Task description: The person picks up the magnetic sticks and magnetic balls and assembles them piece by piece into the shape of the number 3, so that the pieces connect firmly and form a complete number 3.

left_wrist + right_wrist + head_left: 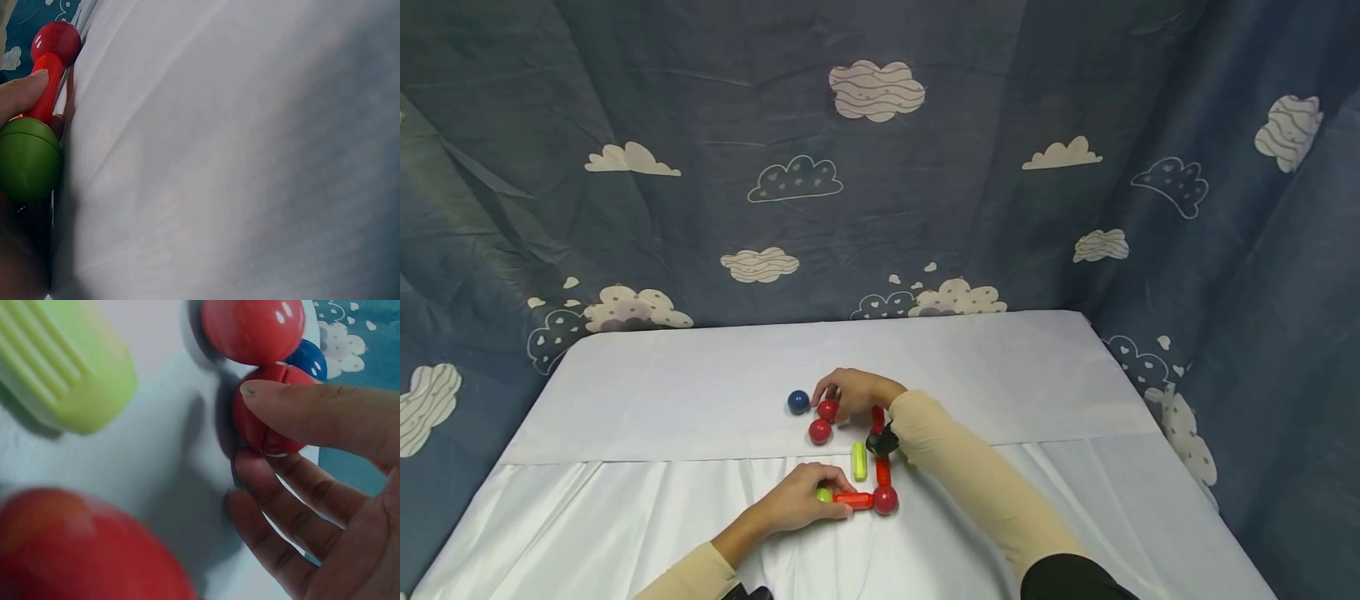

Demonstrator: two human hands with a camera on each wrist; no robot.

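My left hand (801,500) grips a red rod (857,501), its thumb laid along the rod in the left wrist view. A green ball (30,159) sits at the rod's near end and a red ball (885,500) at its other end. From that red ball a second red rod (883,472) runs away toward the back, partly hidden by my right wrist. Farther back, my right hand (859,392) pinches a loose red ball (253,415) between thumb and fingers. Another red ball (820,431) and a blue ball (798,402) lie close beside it.
A loose yellow-green rod (859,461) lies between my hands, left of the joined red pieces. Another red rod (877,416) shows beyond my right wrist. White cloth covers the table (700,392), and a dark blue cloud-patterned curtain (925,208) hangs behind it.
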